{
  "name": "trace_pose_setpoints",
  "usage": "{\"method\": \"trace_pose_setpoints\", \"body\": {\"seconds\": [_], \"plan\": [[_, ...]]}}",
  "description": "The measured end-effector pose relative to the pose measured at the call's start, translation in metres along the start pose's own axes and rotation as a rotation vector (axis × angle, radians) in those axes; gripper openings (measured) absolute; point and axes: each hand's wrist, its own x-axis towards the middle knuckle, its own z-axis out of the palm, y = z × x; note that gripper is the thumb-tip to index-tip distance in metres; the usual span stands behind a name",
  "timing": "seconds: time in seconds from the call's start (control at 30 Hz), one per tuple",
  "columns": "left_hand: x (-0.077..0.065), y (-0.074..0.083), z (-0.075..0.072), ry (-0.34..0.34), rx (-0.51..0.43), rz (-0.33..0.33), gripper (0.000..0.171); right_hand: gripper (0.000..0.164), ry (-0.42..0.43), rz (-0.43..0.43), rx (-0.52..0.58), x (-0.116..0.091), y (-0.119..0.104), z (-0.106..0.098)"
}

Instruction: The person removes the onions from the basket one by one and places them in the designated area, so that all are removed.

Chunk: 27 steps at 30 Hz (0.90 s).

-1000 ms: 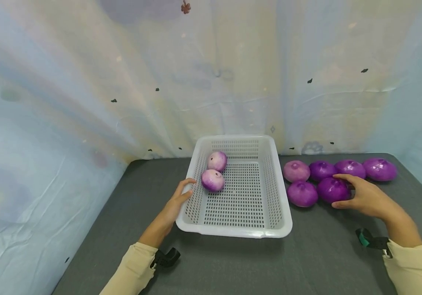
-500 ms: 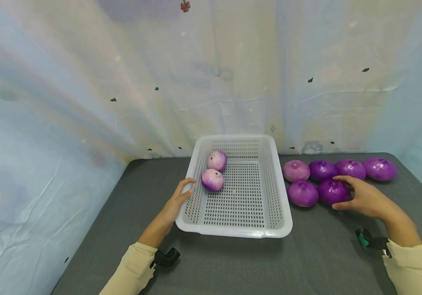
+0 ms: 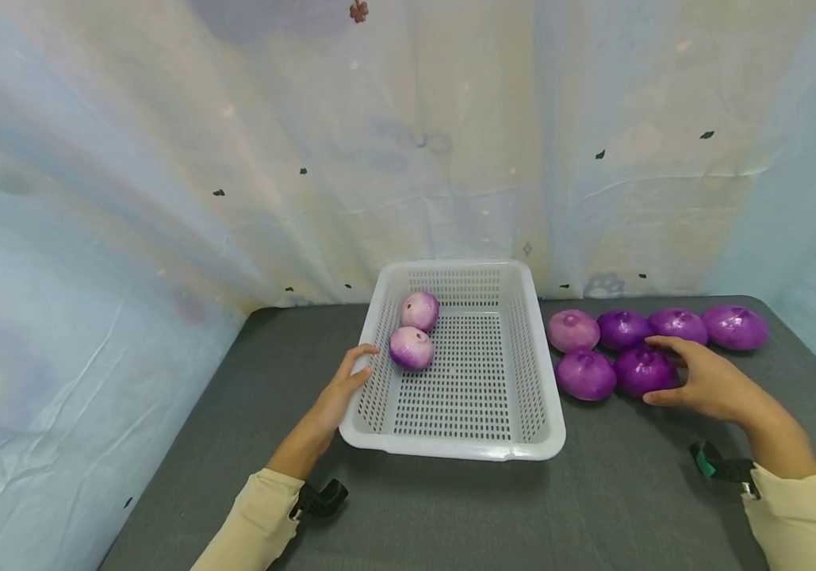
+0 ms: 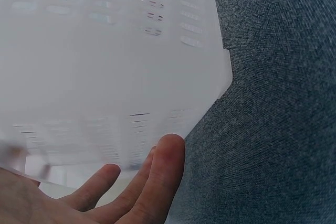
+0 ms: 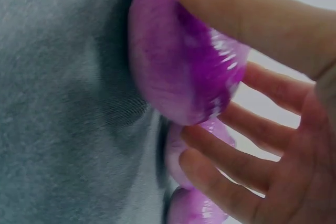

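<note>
Right hand half open, thumb and fingers curled round glossy dark-purple round onion on dark grey cloth-covered table. Left hand loosely spread, touching left rim of white perforated plastic basket. Two white-and-purple onions inside; five other purple onions outside, right of basket.

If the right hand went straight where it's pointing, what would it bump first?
The dark purple onion between the thumb and fingers of the right hand. Just left of it sits a lighter onion, probably next in line, though I can't tell if the two touch.
</note>
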Motion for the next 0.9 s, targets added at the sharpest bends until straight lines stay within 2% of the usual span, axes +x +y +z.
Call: {"method": "trace_pose_setpoints", "body": {"seconds": [0.13, 0.23, 0.37, 0.57, 0.73, 0.9], "plan": [[0.001, -0.001, -0.001, -0.008, 0.0, -0.004, 0.037, 0.092, 0.044, -0.019, -0.005, -0.002, -0.009, -0.006], [0.0, -0.001, -0.001, -0.013, 0.003, -0.006, 0.038, 0.09, 0.064, -0.019, 0.01, 0.0, -0.027, -0.016], [-0.001, 0.0, -0.002, -0.009, 0.007, -0.011, 0.037, 0.088, 0.057, -0.034, 0.057, 0.008, -0.065, -0.032], [-0.001, 0.0, -0.001, -0.022, -0.002, -0.006, 0.037, 0.082, 0.037, -0.153, 0.133, 0.033, -0.128, -0.047], [-0.001, 0.0, -0.001, -0.025, 0.005, 0.013, 0.039, 0.08, -0.007, -0.229, 0.141, 0.059, -0.171, -0.045], [-0.002, 0.0, -0.001, -0.015, 0.021, 0.018, 0.039, 0.078, -0.083, -0.282, 0.196, 0.092, -0.198, -0.026]]}}
